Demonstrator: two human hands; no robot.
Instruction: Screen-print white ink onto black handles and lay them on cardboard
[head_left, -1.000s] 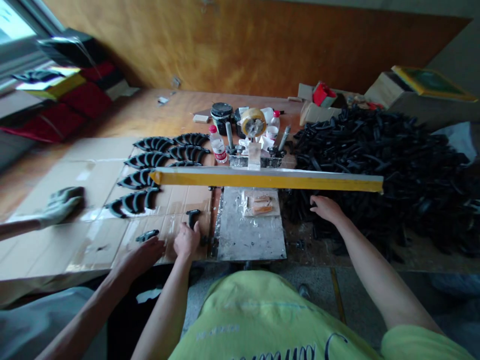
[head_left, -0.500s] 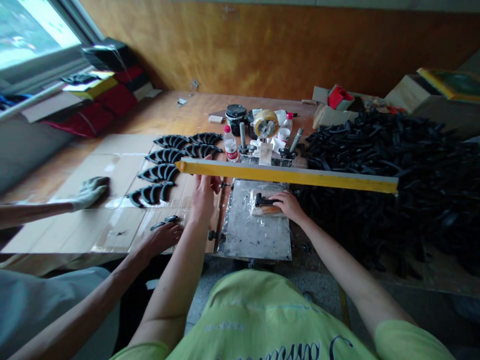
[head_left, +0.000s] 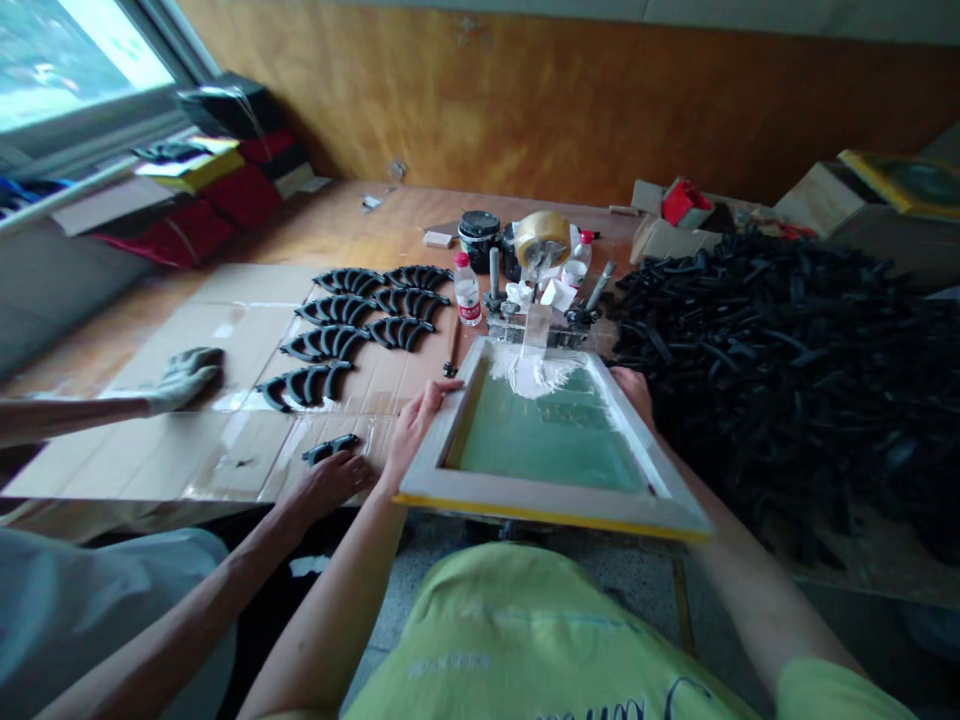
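A wooden screen frame (head_left: 427,470) with green mesh and a smear of white ink (head_left: 536,372) lies lowered flat in front of me. My left hand (head_left: 414,428) grips its left rail, thumb on top. My right hand (head_left: 634,388) is at the frame's right rail by the far corner; the frame hides most of it, fingers included. A co-worker's bare hand (head_left: 324,484) rests on the cardboard (head_left: 172,450) next to a single black plastic piece (head_left: 331,448). Their gloved hand (head_left: 185,372) lies flat further left.
Rows of curved black pieces (head_left: 352,320) lie on the cardboard. A big heap of black pieces (head_left: 787,350) fills the right side. Behind the frame stand a small bottle (head_left: 467,291), a black tin (head_left: 478,232), a tape roll (head_left: 541,236) and boxes (head_left: 667,225).
The screen frame swung down from its raised, edge-on position to flat over the metal plate. My left hand moved onto its left rail; my right hand left the plate for the right rail.
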